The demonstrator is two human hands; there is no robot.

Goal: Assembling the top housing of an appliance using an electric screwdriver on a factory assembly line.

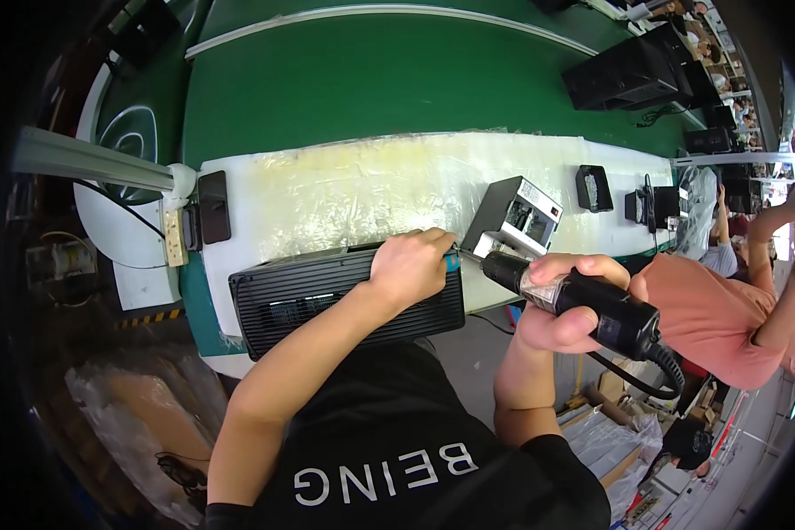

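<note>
A black ribbed metal case (327, 309) lies across the near edge of the padded bench. My left hand (412, 268) rests on its right part, fingers curled closed at the far right corner; what they pinch is hidden. A small blue piece (452, 262) shows beside those fingertips. My right hand (561, 305) is wrapped round a black corded electric screwdriver (605, 305), held nearly level. Its thin bit points left, with its tip close to my left fingertips; I cannot tell whether it touches a screw. Just beyond the bit stands an open grey-and-black box-shaped unit (514, 219).
Plastic-covered white padding (327, 194) lies on the green bench (371, 79). A black tray of small parts (594, 189) stands at right, a dark phone-like slab (214, 207) at left. A metal post (97, 159) rises at left. Another person (707, 309) is close on the right.
</note>
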